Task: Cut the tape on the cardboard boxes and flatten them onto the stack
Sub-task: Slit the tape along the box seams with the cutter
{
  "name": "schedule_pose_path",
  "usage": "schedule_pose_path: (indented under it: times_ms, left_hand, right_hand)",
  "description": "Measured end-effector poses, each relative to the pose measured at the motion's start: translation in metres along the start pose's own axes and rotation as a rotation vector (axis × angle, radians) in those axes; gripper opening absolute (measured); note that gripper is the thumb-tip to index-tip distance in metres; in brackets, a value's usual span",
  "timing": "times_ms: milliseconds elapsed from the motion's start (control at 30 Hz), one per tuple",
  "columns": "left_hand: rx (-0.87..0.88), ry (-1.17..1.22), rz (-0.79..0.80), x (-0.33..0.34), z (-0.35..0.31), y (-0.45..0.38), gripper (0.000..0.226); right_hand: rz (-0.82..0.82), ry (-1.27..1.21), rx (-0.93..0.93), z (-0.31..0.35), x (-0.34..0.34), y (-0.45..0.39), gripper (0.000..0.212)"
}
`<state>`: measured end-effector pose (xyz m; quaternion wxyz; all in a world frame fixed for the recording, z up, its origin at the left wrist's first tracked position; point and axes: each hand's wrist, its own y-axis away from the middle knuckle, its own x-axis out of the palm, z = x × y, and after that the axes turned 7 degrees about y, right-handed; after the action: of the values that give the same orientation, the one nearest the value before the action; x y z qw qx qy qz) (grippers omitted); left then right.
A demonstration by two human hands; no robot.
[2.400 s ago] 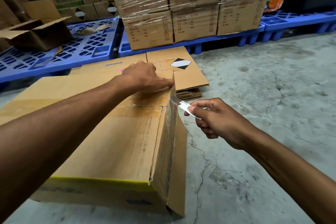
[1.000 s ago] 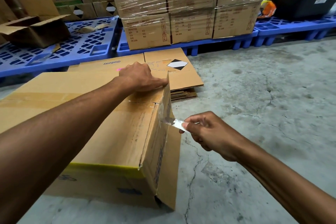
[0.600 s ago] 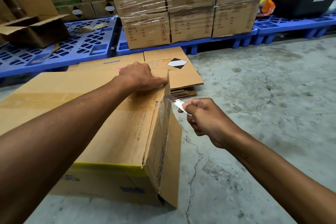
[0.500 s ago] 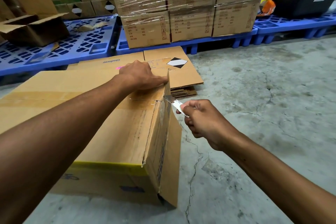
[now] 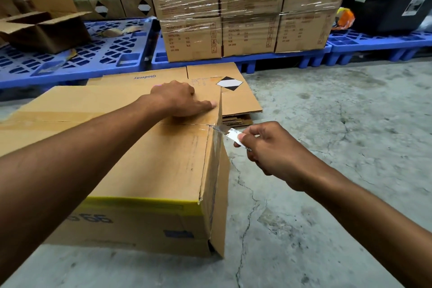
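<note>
The cardboard box (image 5: 145,161) sits on the concrete floor (image 5: 339,147) under your L forearm, taped seam (image 5: 93,121) across its top; print on its near side is upside down, not legible. Your left hand (image 5: 180,98) presses flat on the top, fingers straight, by the R edge. Your right hand (image 5: 268,147) pinches a small white cutter (image 5: 230,134), blade tip at the top corner where the seam ends. Beyond your L hand: flattened stack (image 5: 236,98), "Glodway" printed on it. Behind that, wrapped cartons (image 5: 233,7) marked "LUBRICATION AGENT KB-9007B" on a blue pallet (image 5: 280,59).
</note>
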<state>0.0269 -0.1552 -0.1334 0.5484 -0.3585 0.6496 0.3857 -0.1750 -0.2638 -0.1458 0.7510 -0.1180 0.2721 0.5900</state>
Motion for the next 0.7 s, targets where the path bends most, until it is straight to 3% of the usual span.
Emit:
schedule_pose_path:
  times_ms: [133, 433, 700]
  left_hand:
    - [0.022, 0.086, 0.1, -0.002, 0.015, 0.016, 0.088]
    - [0.006, 0.107, 0.078, 0.0, 0.015, 0.015, 0.091]
    - [0.006, 0.118, 0.059, 0.002, 0.015, 0.016, 0.089]
  right_hand:
    - [-0.014, 0.18, -0.011, 0.013, 0.002, -0.003, 0.032]
    - [-0.112, 0.439, 0.001, 0.032, 0.006, -0.008, 0.031]
    - [-0.006, 0.483, 0.058, 0.047, -0.002, -0.007, 0.03]
